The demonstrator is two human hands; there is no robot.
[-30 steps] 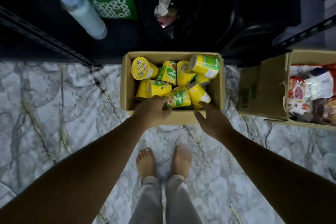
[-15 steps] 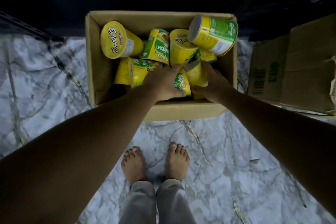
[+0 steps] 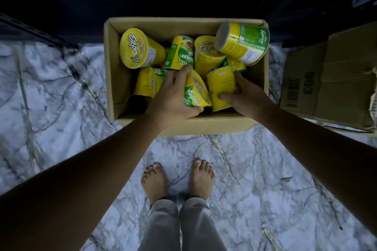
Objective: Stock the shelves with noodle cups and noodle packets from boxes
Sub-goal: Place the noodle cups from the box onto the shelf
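While bending over an open cardboard box (image 3: 183,22) on the marble floor (image 3: 51,98), grips one noodle cup in each hand. Curls the left hand (image 3: 173,97) over a green-and-yellow cup (image 3: 196,96) at the middle of the box's near edge; wraps the right hand (image 3: 243,96) round a yellow cup (image 3: 221,84) just beside it, toward the near right corner. Both cups tilted, long axes running near edge to far edge, right beneath the hands. Several more cups (image 3: 140,48) jumbled on their sides across the far half. Second box (image 3: 326,83) at right, contents hidden. Dark shelving (image 3: 30,30) beyond.
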